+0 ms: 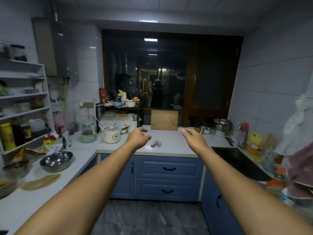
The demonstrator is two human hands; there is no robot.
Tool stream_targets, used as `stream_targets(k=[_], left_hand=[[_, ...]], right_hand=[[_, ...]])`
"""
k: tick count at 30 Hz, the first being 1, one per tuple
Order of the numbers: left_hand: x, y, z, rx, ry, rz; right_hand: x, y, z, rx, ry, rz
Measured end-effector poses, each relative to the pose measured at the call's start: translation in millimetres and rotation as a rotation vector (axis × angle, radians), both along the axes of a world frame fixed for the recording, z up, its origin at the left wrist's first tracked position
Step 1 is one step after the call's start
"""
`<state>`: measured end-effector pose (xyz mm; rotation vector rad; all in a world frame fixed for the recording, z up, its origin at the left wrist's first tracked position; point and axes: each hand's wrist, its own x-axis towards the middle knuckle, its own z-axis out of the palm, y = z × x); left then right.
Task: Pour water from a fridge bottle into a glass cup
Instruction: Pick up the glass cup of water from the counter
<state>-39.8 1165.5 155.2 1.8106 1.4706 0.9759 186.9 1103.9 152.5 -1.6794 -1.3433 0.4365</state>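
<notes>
Both my arms stretch forward over the kitchen floor toward the far counter [171,146]. My left hand [138,137] hangs in the air with curled, spread fingers and holds nothing. My right hand [194,138] is held the same way, fingers apart and empty. No fridge, water bottle or glass cup can be made out in this view.
A wooden cutting board [164,120] leans against the dark window. A crumpled scrap [156,143] lies on the counter between my hands. A steel bowl [56,161], a rice cooker [112,134] and a kettle [88,132] stand at left. The sink [237,160] and tap [243,133] are at right, blue drawers [169,178] below.
</notes>
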Motion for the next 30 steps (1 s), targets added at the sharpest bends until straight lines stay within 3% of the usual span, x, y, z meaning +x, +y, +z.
stream_targets(k=[19,30], left_hand=[[39.4,440.6,-47.9,-0.032,0.082,0.013],[53.6,674.9,-118.0,-0.114,0.100,0.099]], right_hand=[[34.2,451.9,-41.0,-0.057,-0.043,-0.009],[58.2,714.9,-113.2,-0.154,0.056,0.128]])
